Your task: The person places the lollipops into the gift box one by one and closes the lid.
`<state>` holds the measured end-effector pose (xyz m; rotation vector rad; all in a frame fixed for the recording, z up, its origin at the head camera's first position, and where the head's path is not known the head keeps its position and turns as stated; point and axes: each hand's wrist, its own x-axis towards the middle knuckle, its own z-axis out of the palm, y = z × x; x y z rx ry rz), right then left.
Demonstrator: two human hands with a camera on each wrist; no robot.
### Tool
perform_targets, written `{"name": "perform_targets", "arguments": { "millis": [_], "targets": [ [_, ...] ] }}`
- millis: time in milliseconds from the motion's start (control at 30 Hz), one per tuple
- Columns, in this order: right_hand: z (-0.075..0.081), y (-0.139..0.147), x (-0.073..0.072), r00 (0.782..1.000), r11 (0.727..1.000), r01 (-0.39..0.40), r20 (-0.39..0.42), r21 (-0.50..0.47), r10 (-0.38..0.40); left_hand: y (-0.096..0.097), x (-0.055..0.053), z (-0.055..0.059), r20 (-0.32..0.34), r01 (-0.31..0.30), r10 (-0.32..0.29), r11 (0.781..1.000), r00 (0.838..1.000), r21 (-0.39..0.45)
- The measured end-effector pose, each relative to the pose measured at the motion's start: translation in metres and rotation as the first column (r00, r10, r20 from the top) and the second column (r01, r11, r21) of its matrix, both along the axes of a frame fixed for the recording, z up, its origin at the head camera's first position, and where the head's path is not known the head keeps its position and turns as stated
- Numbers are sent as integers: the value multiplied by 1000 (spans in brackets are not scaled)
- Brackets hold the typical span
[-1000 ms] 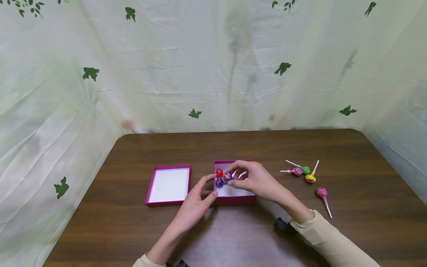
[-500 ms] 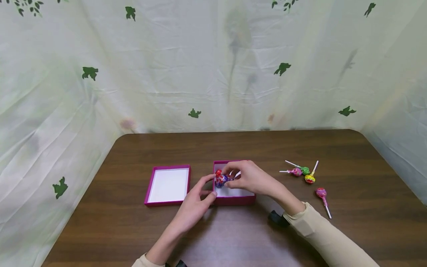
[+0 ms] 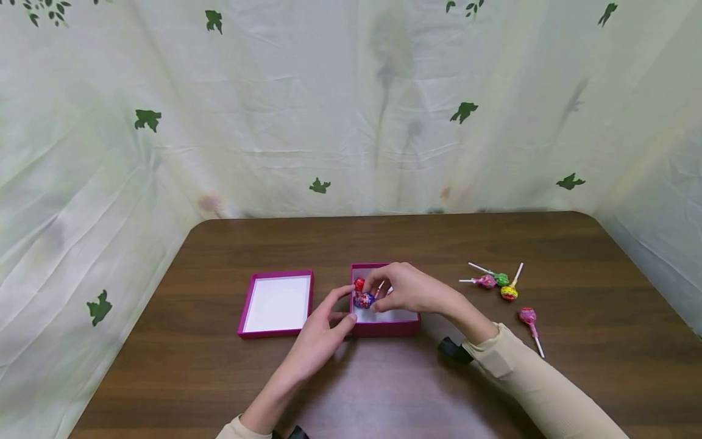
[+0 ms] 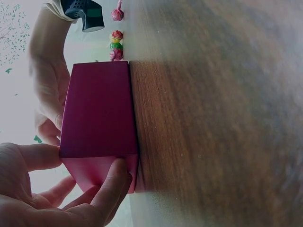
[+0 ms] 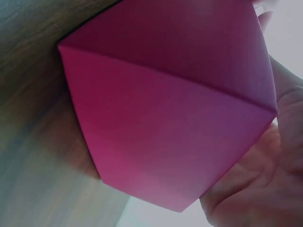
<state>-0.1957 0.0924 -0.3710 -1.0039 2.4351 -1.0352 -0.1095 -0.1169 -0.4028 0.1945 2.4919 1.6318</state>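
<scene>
We see left hand (image 3: 323, 335) spread, touching left end of magenta box (image 3: 386, 329); right hand (image 3: 412, 291) has fingers bent inside box, at blue lollipop (image 3: 364, 300); whether it pinches, we cannot tell; red lollipop (image 3: 359, 284) lies just beside; shallow lid (image 3: 277, 305) rests on table (image 3: 181, 378) at left; at right, green lollipop (image 3: 501, 279), yellow lollipop (image 3: 509, 293), two pink lollipops (image 3: 528, 316).

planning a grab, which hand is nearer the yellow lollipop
Right: the right hand is over the magenta box, left of the yellow lollipop; the left hand, farther away, touches the box's left side.
</scene>
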Motion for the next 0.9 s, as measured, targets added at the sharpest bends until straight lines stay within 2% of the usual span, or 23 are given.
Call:
{"name": "perform_targets", "arguments": {
  "millis": [200, 367, 600, 767, 900],
  "targets": [
    [1, -9, 1, 999, 998, -27, 32, 52, 25, 0, 0, 1, -1, -4, 4, 1000, 1000, 8],
    [-2, -16, -1, 998, 995, -58, 21, 86, 56, 0, -1, 0, -8, 0, 1, 999, 1000, 34],
    [-10, -20, 0, 996, 990, -27, -77, 137, 38, 1, 1, -1, -10, -7, 8, 999, 1000, 46],
    [-16, -19, 0, 976, 988, -5, -214, 152, 38, 1, 1, -1, -31, -15, 16, 1000, 999, 24],
    [-18, -17, 0, 965, 989, -30, -253, 145, 67, 1, 1, 0, -47, -15, 16, 1000, 999, 21]
  ]
}}
